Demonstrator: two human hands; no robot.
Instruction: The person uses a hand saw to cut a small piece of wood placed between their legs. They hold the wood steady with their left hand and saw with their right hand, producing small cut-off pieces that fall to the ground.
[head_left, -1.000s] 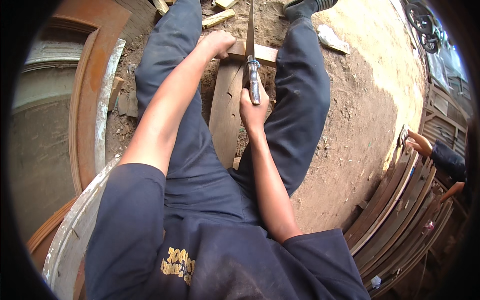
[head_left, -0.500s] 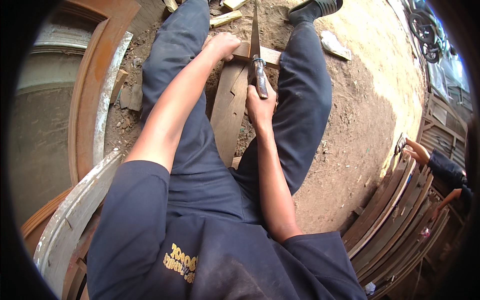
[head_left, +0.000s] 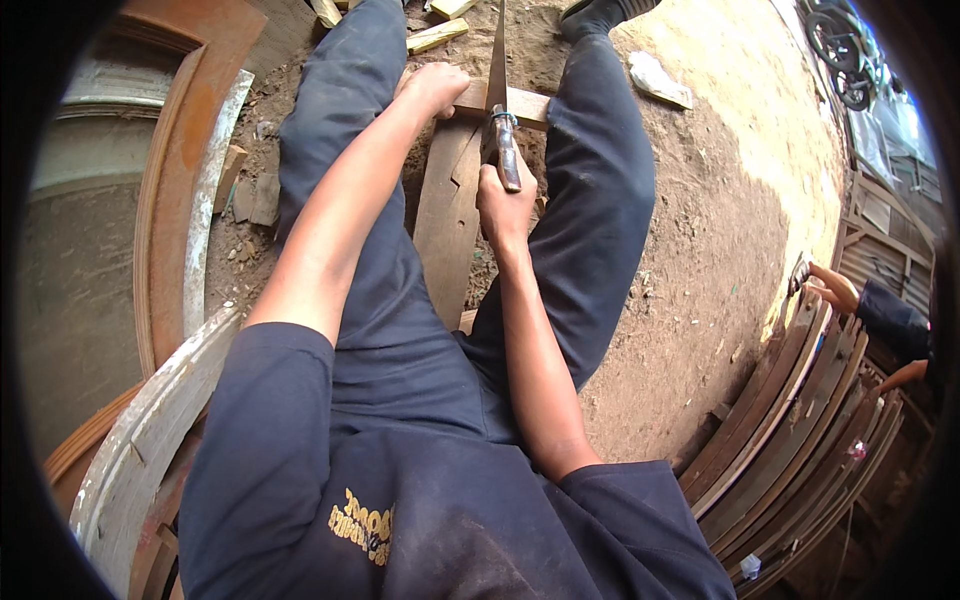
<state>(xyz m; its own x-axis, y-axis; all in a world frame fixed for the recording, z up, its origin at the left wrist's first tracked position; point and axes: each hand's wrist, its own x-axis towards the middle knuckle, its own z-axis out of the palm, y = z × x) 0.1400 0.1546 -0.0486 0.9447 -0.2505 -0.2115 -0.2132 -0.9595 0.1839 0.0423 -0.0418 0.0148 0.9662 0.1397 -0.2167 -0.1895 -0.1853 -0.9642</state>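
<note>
Head view: pale brown bare earth [head_left: 700, 270] spreads beyond the person's dark trousers [head_left: 600, 190], with an orange-brown moulded wooden frame [head_left: 165, 220] along the left and a stack of long brown wooden boards [head_left: 755, 415] at the lower right. A long flat grey-brown wooden plank [head_left: 447, 220] runs away from the body between the legs. Across its far end, roughly at right angles to it, lies a short pale rectangular wooden bar [head_left: 526, 107]. A handsaw with a narrow dark steel blade [head_left: 498, 70] and a worn brown handle [head_left: 508, 165] points straight away from the body, its long axis crossing the bar near the middle.

The right hand [head_left: 507, 205] is wrapped round the saw handle, on the near side of the bar; the left hand [head_left: 435, 88] is curled tightly over the bar's left end, so it is the nearer of the two to the wood.

The blade's tip is cut off by the upper edge, and the left fingers cover the bar's left end. Whether the teeth sit in a groove is hard to make out, as is whether the bar's right end touches the trouser leg
</note>
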